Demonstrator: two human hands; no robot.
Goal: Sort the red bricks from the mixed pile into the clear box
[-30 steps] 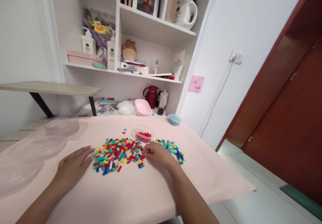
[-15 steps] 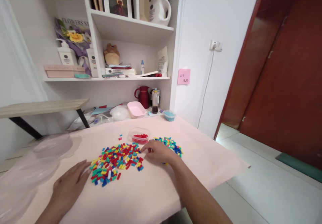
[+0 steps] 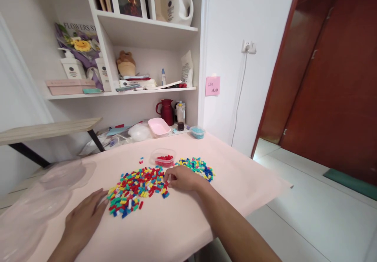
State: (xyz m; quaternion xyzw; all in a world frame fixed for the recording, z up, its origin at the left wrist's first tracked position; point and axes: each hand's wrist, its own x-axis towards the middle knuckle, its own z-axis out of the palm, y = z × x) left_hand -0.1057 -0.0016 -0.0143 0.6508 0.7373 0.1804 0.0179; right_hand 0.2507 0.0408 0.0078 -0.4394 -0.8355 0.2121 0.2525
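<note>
A pile of small coloured plastic blocks (image 3: 138,185), in red, yellow, green, blue and white, is spread over the pink table covering. My left hand (image 3: 86,215) lies at the pile's left edge, fingers stretched out and fingertips touching the nearest blocks. At the right edge of that pile, my right hand (image 3: 181,178) has its fingers curled together; whatever is between the fingertips is too small to make out. Just behind it stands a clear plastic tub (image 3: 153,158) with red blocks (image 3: 165,160) inside. A second heap of mixed blocks (image 3: 198,167) lies beyond my right hand, partly hidden by it.
Clear plastic lids or trays (image 3: 44,203) lie at the left. Towards the back are a pink basin (image 3: 159,127), a tub of light-blue pieces (image 3: 197,132), a bottle (image 3: 180,116) and a red jug (image 3: 167,112). A small wooden stand (image 3: 50,129) rises at back left.
My right hand's fingers have curled in more closely at the pile's edge. My left hand stays by the left edge. The camera view has shifted slightly.
</note>
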